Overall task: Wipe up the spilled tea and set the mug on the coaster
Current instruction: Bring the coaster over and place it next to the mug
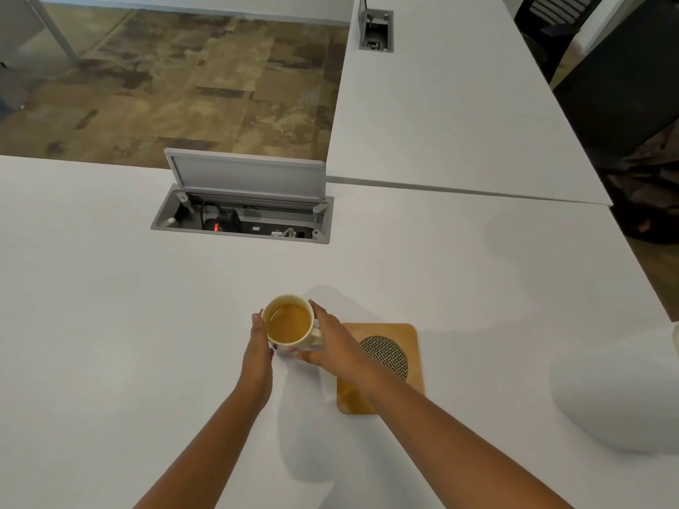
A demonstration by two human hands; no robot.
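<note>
Two bare forearms reach in from the near edge of the white table point(110, 325) toward the mug point(290, 323). The left hand point(259, 352) lies flat against the mug's left side, fingers straight and together. The right hand point(330, 341) cups its right side, fingers curved round the wall beside the handle. The mug stands upright, holding amber tea, just left of the wooden coaster point(389, 332) and not on it. Well right of the mug lies something white point(621, 391). Beyond the mug, a cable box point(242, 222) sits open, lid raised.
</note>
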